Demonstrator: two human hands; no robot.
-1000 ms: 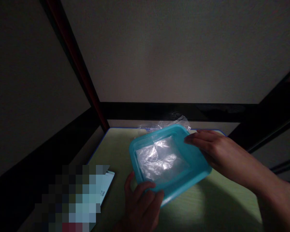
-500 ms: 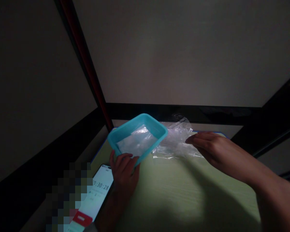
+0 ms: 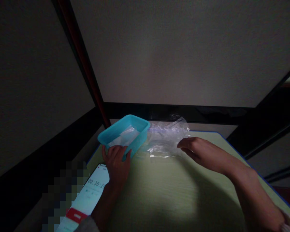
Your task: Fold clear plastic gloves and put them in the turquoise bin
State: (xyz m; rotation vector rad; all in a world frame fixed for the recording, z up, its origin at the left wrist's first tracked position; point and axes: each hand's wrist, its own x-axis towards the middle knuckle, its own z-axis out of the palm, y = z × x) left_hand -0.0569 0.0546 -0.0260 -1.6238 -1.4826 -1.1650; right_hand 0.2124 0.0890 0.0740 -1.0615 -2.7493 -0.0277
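A turquoise plastic tub [image 3: 139,146] is near the table's back left, with clear plastic packets [image 3: 125,137] lying inside. My left hand [image 3: 117,161] grips its near rim, fingers over the edge and thumb along the outer side. Right of the tub, a crinkled clear plastic bag [image 3: 161,145] lies flat with its top edge rumpled. My right hand [image 3: 199,149] is over the bag's right side, fingers pressed together and pointing left. Whether those fingertips pinch the plastic is hidden.
A phone [image 3: 93,190] with a running timer lies by my left forearm. The pale green table [image 3: 159,193] has a blue edge. Behind it rises a grey wall panel [image 3: 171,58], and a dark red post [image 3: 87,71] stands at the left.
The tub has moved left and lower in my left hand, and its tilt toward me has lessened. My right hand has shifted a little left over the plastic bag.
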